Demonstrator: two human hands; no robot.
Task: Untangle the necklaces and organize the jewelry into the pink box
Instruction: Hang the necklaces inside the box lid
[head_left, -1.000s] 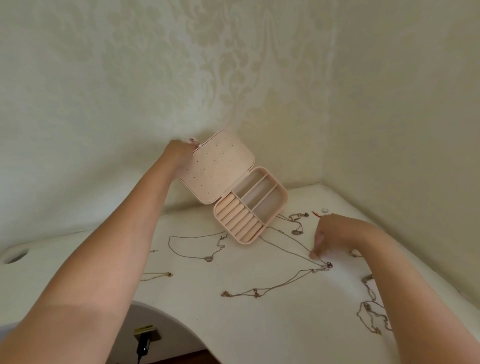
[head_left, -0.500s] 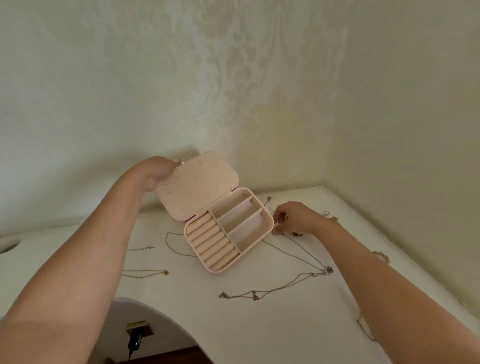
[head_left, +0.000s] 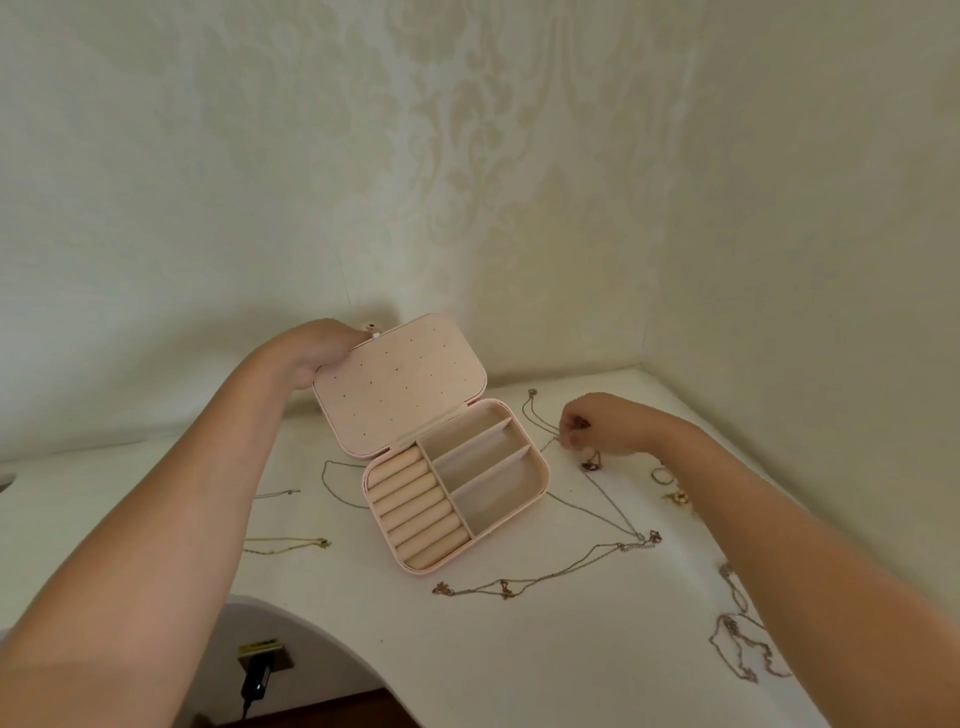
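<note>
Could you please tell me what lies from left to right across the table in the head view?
Short gold chain → pink box → right hand pinching a thin necklace → ring → tangled necklaces.

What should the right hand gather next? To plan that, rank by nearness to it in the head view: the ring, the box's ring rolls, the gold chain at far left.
From the right hand, pinching a thin chain:
1. Ring, just right of it by the forearm.
2. Ring rolls, in the pink box's left half.
3. Gold chain, far left, past the box.
</note>
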